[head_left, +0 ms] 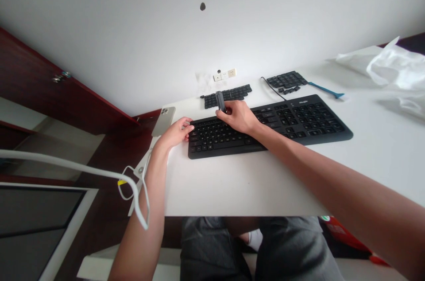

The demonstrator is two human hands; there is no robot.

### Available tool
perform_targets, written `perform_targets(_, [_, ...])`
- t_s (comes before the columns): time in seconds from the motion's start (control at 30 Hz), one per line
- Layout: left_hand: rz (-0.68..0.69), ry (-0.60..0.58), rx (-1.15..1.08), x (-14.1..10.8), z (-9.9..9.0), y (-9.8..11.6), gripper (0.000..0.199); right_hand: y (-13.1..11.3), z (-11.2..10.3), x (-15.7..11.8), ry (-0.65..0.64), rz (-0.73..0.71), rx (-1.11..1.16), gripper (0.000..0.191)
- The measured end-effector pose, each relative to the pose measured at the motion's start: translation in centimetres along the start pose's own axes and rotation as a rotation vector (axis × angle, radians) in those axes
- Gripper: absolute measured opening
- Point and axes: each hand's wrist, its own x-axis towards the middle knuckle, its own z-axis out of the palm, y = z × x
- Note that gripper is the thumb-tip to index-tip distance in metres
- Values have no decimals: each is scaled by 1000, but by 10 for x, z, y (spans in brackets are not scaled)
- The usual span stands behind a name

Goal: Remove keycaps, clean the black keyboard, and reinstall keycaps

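A black keyboard [232,143] lies on the white table [212,183], its key sockets without caps over much of its left part. My left hand [177,132] holds the keyboard's left end, thumb at the upper left corner. Over the keyboard's top edge, my right hand [239,115] grips a small dark upright tool [220,101] between thumb and fingers; its lower end is hidden by the hand. Behind the keyboard lies a group of loose black keycaps [237,93]. Another group of keycaps [287,80] lies farther right, with a few small ones in front of it.
A phone [163,121] lies at the table's left edge. A blue brush [327,90] lies at the right, near a white plastic bag [395,68]. The keyboard's cable [274,89] runs behind it. A white cable [83,168] hangs at the left. Sockets [225,75] are on the wall.
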Motion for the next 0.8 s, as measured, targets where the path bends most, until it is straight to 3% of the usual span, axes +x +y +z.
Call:
perform_targets(0.33, [-26,8,-23,2,1,-6,32,-6,2,-1,30,21,-55,35])
perform_targets(0.53, [39,6,6,-2,1,-15,32,-4,6,1,7,23,-263,32])
perform_targets(0.7, [126,91,61,0,7,-21,32,-9,1,1,-67,89,-365,35])
perform_targets(0.8, [145,53,30,0,14,-18,31,-12,-2,0,-65,108,-405,34])
